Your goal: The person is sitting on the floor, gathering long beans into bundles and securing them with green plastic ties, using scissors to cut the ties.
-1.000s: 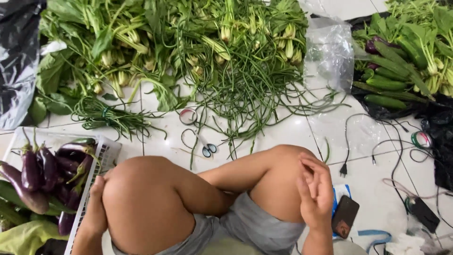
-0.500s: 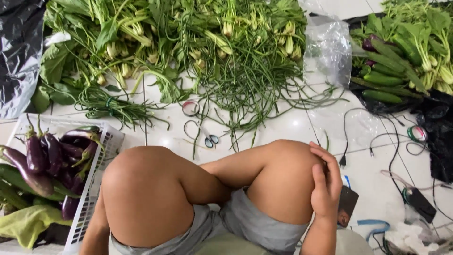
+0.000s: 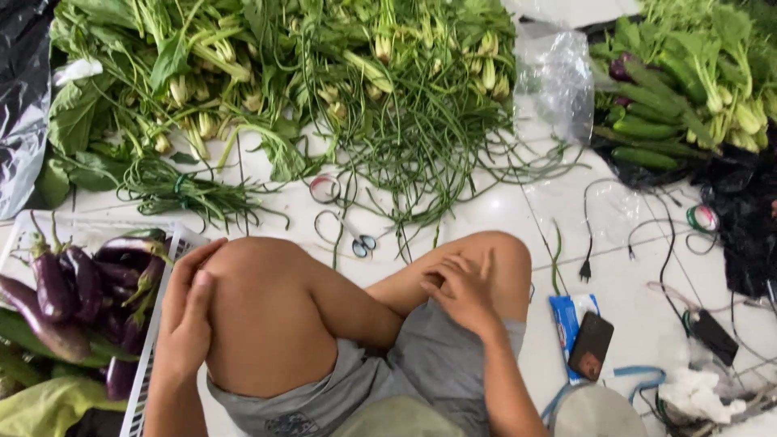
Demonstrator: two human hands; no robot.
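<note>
On bent knees, left hand [image 3: 188, 316] and right hand [image 3: 461, 290] rest, apparently empty.

My left hand [image 3: 188, 317] lay flat against the outer side of my raised left knee [image 3: 259, 275], fingers together, empty, my right hand [image 3: 460, 290] rested on my right knee [image 3: 494, 255], fingers spread, holding nothing, forearms angled inward
</note>
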